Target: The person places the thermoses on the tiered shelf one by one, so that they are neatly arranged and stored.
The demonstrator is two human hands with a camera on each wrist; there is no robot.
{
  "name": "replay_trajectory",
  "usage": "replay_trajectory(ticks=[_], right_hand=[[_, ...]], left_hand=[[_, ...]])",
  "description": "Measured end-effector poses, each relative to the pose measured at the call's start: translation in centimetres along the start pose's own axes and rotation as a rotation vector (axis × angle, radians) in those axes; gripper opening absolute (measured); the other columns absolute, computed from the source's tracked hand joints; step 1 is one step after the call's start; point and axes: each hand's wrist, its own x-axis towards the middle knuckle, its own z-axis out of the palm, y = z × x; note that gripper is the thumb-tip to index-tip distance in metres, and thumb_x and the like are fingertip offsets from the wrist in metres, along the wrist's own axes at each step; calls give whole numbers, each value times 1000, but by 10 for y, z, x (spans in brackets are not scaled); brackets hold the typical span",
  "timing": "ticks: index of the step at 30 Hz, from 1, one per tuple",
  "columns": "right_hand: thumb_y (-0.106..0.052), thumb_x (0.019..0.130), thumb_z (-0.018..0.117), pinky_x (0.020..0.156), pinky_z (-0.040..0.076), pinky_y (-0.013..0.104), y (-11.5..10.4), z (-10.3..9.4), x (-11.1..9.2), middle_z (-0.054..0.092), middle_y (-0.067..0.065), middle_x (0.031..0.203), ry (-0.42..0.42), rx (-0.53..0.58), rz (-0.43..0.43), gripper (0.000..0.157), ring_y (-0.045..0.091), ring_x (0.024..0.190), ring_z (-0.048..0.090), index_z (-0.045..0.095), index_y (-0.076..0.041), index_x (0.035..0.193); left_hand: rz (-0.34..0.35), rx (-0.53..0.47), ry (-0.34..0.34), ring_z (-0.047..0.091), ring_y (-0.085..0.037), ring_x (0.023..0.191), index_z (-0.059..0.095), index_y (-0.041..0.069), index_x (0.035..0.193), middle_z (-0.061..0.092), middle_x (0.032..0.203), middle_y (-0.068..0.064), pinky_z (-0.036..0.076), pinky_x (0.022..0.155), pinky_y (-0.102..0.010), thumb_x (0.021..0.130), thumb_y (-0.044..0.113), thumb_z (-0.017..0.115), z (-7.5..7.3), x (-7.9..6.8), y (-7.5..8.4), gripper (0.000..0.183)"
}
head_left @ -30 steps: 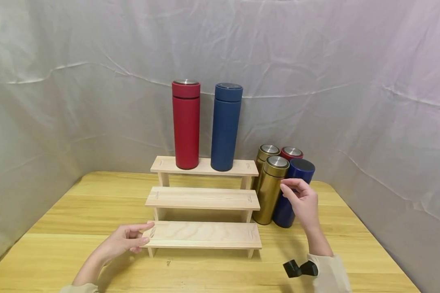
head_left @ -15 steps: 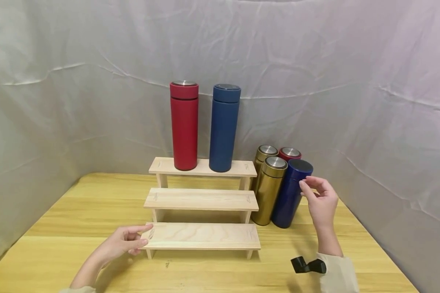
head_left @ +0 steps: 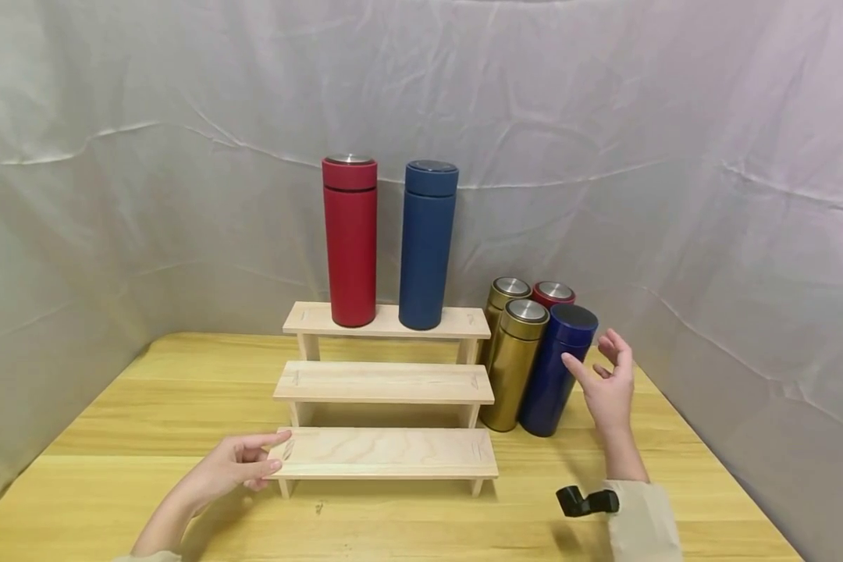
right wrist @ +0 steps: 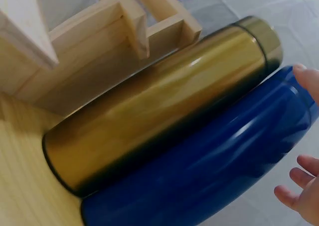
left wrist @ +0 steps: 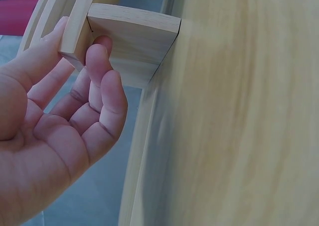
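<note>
At the left end of the lowest step of a wooden three-step stand (head_left: 386, 453), my left hand (head_left: 228, 468) grips the board's edge. In the left wrist view the thumb lies on one face of the board (left wrist: 79, 34) and curled fingers are on the other. My right hand (head_left: 611, 390) is beside a shiny dark blue thermos (head_left: 553, 382), thumb in front of it and fingers apart on its right. In the right wrist view the thumb (right wrist: 306, 81) is by the thermos's upper part; whether it touches is unclear. A gold thermos (head_left: 514, 375) stands directly left of it.
On the top step stand a tall red thermos (head_left: 351, 250) and a matte blue one (head_left: 428, 250). Another gold thermos (head_left: 497, 312) and a smaller red one (head_left: 553, 292) are behind the front pair. A grey cloth (head_left: 604, 117) hangs behind the wooden table (head_left: 133, 421).
My right hand has moved from in front of the gold and dark blue thermoses to the right side of the dark blue one, and its fingers have spread. My left hand keeps its grip.
</note>
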Motion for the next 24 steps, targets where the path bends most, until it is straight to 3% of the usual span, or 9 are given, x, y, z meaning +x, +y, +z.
replay_trajectory(ticks=[5, 9, 14, 16, 20, 22, 23, 24], right_hand=[[3, 74, 68, 85, 33, 34, 10, 2, 0, 42, 7, 119, -80, -13, 44, 75, 21, 114, 37, 27, -3, 137], [-7, 75, 70, 87, 32, 41, 19, 2, 0, 40, 17, 125, -145, -29, 46, 81, 27, 116, 35, 21, -4, 140], [-17, 71, 75, 87, 34, 41, 70, -1, 11, 35, 19, 134, -200, 36, -19, 89, 31, 119, 34, 21, -15, 142], [-13, 70, 76, 85, 38, 34, 105, -3, 21, 36, 17, 135, -210, 69, -50, 89, 27, 118, 36, 22, -19, 141], [-11, 69, 77, 78, 43, 24, 152, -4, 34, 43, 10, 130, -200, 20, -64, 92, 20, 111, 43, 22, -28, 141], [-13, 69, 78, 75, 45, 20, 162, -3, 35, 45, 8, 126, -190, -14, -60, 92, 18, 107, 46, 22, -30, 140], [-15, 69, 78, 76, 46, 22, 150, -4, 29, 46, 9, 124, -211, 21, -55, 91, 19, 105, 47, 23, -28, 140], [-14, 69, 78, 75, 46, 23, 151, -3, 28, 47, 9, 123, -209, 20, -49, 91, 20, 105, 47, 23, -27, 140]], left_hand=[[-2, 10, 4, 51, -8, 60, 32, -13, 129, 50, 73, -3, 50, 59, -27, 87, 10, 57, 0, 0, 1, 54], [-4, 10, 3, 51, -8, 59, 32, -13, 129, 51, 72, -2, 50, 59, -27, 87, 10, 57, 0, 0, 1, 54], [-5, 4, 3, 51, -7, 59, 32, -13, 129, 50, 72, -2, 50, 59, -26, 87, 10, 57, 0, 0, 0, 54], [-3, 2, 1, 51, -7, 59, 32, -13, 129, 50, 71, -2, 50, 59, -27, 87, 9, 57, 0, 0, -1, 54], [3, 1, 0, 51, -7, 59, 32, -14, 129, 51, 71, -2, 50, 60, -27, 87, 9, 57, 0, 0, -1, 53], [2, 1, 2, 51, -8, 59, 33, -14, 129, 51, 71, -2, 50, 60, -27, 87, 9, 57, 0, 0, -1, 53], [0, 0, 3, 51, -8, 59, 33, -14, 129, 51, 71, -2, 50, 59, -27, 87, 9, 57, 0, 0, -1, 53], [-1, 1, 5, 51, -8, 59, 33, -14, 128, 51, 71, -2, 50, 59, -27, 87, 9, 57, 0, 0, -1, 53]])
